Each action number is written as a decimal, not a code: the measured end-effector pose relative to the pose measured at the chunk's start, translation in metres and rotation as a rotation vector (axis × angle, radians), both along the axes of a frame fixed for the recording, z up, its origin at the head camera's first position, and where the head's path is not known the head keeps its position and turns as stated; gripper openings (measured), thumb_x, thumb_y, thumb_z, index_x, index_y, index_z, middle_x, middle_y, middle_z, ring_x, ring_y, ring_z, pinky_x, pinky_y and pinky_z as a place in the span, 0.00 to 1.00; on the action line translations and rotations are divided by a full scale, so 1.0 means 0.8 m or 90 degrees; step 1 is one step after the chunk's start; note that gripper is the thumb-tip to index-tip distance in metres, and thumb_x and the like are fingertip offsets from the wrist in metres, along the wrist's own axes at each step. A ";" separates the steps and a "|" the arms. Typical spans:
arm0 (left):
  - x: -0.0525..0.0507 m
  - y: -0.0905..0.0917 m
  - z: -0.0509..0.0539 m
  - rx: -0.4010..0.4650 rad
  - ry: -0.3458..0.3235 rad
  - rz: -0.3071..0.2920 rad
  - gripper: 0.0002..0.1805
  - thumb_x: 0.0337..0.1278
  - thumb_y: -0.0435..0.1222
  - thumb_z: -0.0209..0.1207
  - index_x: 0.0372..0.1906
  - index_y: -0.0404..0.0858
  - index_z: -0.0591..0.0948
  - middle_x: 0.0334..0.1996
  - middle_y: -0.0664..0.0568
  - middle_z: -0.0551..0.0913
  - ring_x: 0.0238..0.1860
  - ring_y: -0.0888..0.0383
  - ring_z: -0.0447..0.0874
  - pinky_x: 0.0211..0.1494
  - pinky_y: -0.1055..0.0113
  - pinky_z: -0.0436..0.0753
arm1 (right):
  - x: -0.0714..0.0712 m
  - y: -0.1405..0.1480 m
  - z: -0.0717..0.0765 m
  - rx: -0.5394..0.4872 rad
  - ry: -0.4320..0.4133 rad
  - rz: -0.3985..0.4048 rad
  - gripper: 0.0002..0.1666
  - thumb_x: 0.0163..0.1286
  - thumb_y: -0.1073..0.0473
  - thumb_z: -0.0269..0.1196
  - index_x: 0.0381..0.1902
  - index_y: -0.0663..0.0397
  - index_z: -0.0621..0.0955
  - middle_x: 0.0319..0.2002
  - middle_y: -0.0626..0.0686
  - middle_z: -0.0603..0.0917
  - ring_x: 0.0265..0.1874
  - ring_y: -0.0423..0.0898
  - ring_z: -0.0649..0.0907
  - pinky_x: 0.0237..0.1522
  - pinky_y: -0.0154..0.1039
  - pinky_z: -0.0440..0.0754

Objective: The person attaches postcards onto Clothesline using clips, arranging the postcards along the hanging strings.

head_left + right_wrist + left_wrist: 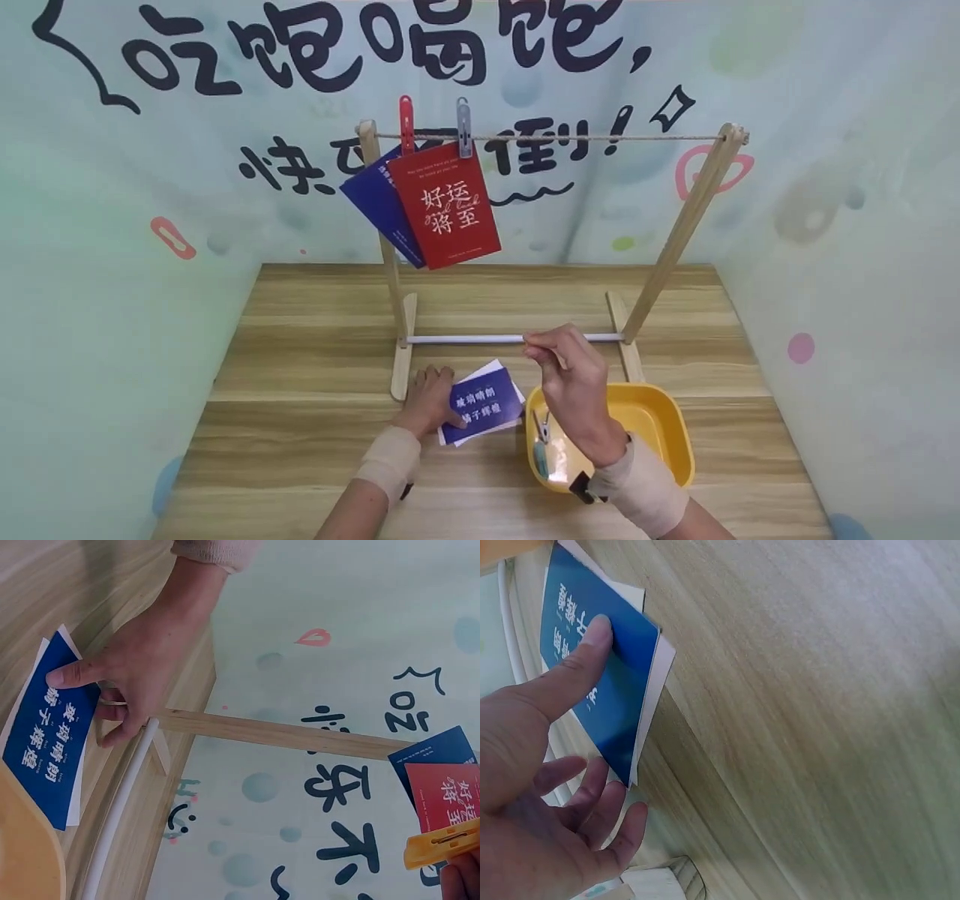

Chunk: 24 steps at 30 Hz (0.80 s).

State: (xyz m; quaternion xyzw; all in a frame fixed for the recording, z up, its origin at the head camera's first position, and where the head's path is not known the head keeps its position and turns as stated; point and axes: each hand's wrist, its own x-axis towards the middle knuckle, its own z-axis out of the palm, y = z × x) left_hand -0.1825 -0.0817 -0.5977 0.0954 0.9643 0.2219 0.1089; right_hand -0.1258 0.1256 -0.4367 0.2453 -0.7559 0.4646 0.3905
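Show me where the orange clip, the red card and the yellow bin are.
Orange clip [441, 844]: right wrist view, mid-body.
Red card [448, 204]: head view, centre of its face.
Yellow bin [679, 429]: head view, right rim.

Pale green wall [600, 202] with black lettering [217, 88] and coloured spots [801, 348] behind wood-grain tabletop [300, 360]

My left hand [429, 397] and right hand [576, 390]: bare. I wear beige wrist wraps [641, 484], cloth-like; black piece [582, 487] at the right one's edge.
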 end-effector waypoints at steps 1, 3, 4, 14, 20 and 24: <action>0.000 -0.001 0.000 0.004 -0.006 0.005 0.47 0.22 0.42 0.85 0.55 0.32 0.74 0.48 0.35 0.76 0.52 0.39 0.73 0.64 0.44 0.73 | 0.001 0.000 0.001 0.001 -0.003 -0.001 0.03 0.61 0.68 0.67 0.33 0.64 0.84 0.30 0.58 0.85 0.30 0.49 0.86 0.42 0.23 0.84; -0.001 -0.003 0.000 0.012 -0.020 0.017 0.44 0.22 0.42 0.85 0.51 0.33 0.74 0.46 0.37 0.76 0.51 0.39 0.73 0.62 0.45 0.74 | 0.004 0.000 0.002 -0.001 -0.011 -0.004 0.03 0.61 0.67 0.67 0.33 0.64 0.84 0.31 0.57 0.86 0.30 0.49 0.86 0.42 0.23 0.84; 0.000 -0.004 0.000 0.015 -0.026 0.022 0.43 0.22 0.42 0.85 0.50 0.33 0.74 0.45 0.37 0.76 0.51 0.39 0.73 0.61 0.45 0.75 | 0.005 0.001 0.003 -0.002 -0.012 -0.006 0.04 0.62 0.66 0.67 0.33 0.64 0.84 0.31 0.57 0.86 0.31 0.49 0.86 0.43 0.23 0.84; 0.007 -0.016 0.004 0.102 -0.054 0.040 0.34 0.30 0.38 0.82 0.45 0.33 0.75 0.42 0.41 0.74 0.46 0.46 0.74 0.56 0.45 0.80 | 0.011 0.003 0.000 -0.014 -0.007 -0.011 0.11 0.53 0.76 0.71 0.34 0.63 0.85 0.29 0.56 0.85 0.30 0.48 0.85 0.41 0.22 0.83; 0.008 -0.022 0.008 0.163 -0.052 0.045 0.28 0.36 0.35 0.78 0.42 0.34 0.74 0.39 0.43 0.78 0.43 0.49 0.78 0.53 0.50 0.82 | 0.011 0.005 -0.003 -0.014 -0.010 -0.021 0.14 0.50 0.79 0.71 0.34 0.64 0.85 0.28 0.56 0.84 0.29 0.49 0.85 0.41 0.21 0.82; 0.007 -0.026 0.012 0.278 -0.083 0.056 0.20 0.45 0.31 0.73 0.41 0.31 0.75 0.38 0.40 0.83 0.42 0.50 0.83 0.51 0.54 0.85 | 0.013 0.006 -0.001 -0.015 -0.015 -0.031 0.15 0.50 0.81 0.70 0.35 0.64 0.85 0.28 0.57 0.84 0.29 0.48 0.84 0.41 0.20 0.82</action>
